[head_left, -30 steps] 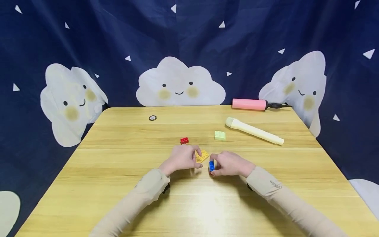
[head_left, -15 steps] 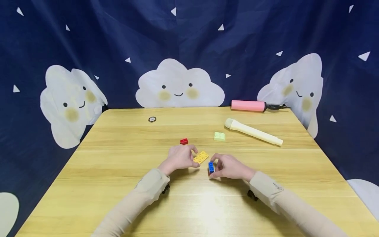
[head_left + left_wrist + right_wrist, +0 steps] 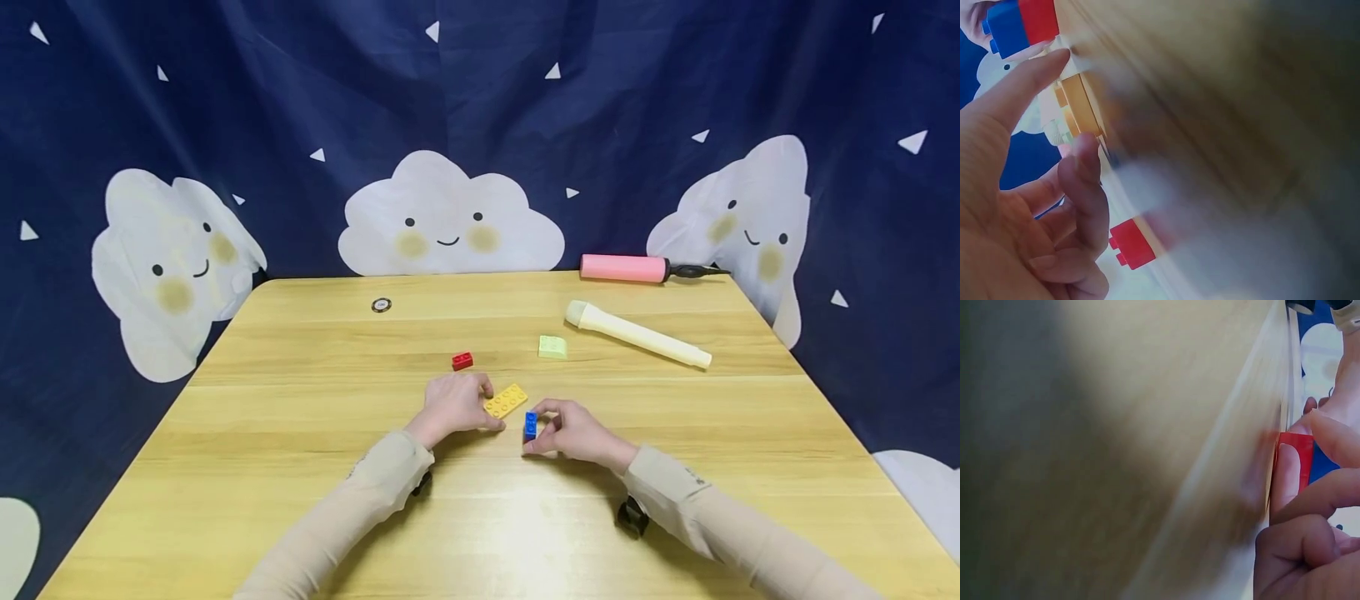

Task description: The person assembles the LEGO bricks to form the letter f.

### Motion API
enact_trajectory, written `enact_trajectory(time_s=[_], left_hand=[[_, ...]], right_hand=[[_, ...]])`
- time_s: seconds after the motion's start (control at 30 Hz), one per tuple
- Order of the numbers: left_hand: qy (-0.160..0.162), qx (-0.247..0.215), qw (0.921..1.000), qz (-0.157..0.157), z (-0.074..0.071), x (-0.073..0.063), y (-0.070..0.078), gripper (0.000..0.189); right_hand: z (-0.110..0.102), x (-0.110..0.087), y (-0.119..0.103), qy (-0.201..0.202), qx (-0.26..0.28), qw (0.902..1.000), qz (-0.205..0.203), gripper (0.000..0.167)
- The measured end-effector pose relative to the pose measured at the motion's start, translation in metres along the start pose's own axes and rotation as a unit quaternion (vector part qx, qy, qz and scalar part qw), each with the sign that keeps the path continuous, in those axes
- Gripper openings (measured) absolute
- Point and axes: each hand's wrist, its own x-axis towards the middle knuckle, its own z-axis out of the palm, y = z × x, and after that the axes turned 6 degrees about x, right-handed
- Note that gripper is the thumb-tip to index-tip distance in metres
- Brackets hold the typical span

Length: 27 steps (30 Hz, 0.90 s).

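Blue-on-red brick stack [image 3: 531,425] is pinched in the fingers [image 3: 538,445] of the right hand [image 3: 579,432], upright with the blue half on top. Left hand [image 3: 455,401] has its fingers apart, thumb and index either side of one end of a flat yellow brick [image 3: 506,401], which lies on the wooden worktop [image 3: 247,467] between the two hands. Can't tell if they're actually touching it; in the left wrist view the index tip kinda blocks one end. Just past the left knuckles there's a loose red brick [image 3: 462,361], the closest clutter on that side. Further back and right sits a pale green brick [image 3: 552,347], then a cream microphone [image 3: 637,335] lying at a slant, and a pink pump [image 3: 624,268] at the far edge. Round dark-rimmed chip [image 3: 382,305] is back left. Behind it all, navy curtain [image 3: 495,100] with smiley clouds [image 3: 450,242].
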Motion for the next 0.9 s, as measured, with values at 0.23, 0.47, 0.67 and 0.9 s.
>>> enact_trajectory(time_s=[0.23,0.47,0.67,0.9], left_hand=[[0.008,-0.005,0.9999,0.005,0.0,0.0,0.0,0.041],[0.024,-0.039,0.999,0.002,0.001,0.0,-0.002,0.039],[0.069,-0.07,0.9952,0.005,-0.007,-0.004,-0.002,0.04],[0.083,-0.109,0.9895,0.047,-0.022,-0.014,0.006,0.036]], right_hand=[[0.004,0.001,-0.002,0.012,-0.004,0.9999,0.009,0.046],[0.004,0.001,0.0,0.004,0.006,0.9999,0.013,0.041],[0.004,0.001,0.001,0.0,0.008,0.9999,0.012,0.04],[0.003,0.001,0.001,-0.012,0.012,0.9998,0.004,0.044]])
